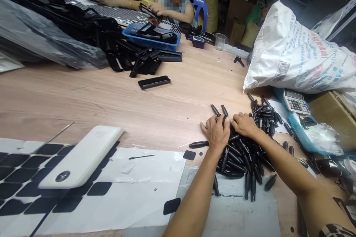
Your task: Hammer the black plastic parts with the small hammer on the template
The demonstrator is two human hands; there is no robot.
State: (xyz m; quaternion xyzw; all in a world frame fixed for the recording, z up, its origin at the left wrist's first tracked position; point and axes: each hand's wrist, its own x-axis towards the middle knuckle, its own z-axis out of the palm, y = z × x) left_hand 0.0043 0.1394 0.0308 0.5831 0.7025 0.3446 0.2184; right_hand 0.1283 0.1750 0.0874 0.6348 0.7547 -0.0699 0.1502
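Observation:
A heap of black pen-shaped tubes [240,155] lies on the right half of the table, in front of me. My left hand [217,132] is at the heap's far left edge, its fingers curled over black tubes that show at the fingertips. Just beyond it, two tubes [219,110] point away from me. My right hand [244,124] is close beside the left one, fingers bent down at the top of the heap; what they grip is hidden. A single tube [198,144] sticks out left of my left wrist.
A second pile of tubes [264,114] lies beyond my right hand, near a white sack [300,52] and a calculator [297,102]. At left, a white power bank [83,155] rests on a sheet of black pads. Two people sit across, by a blue basket [169,47].

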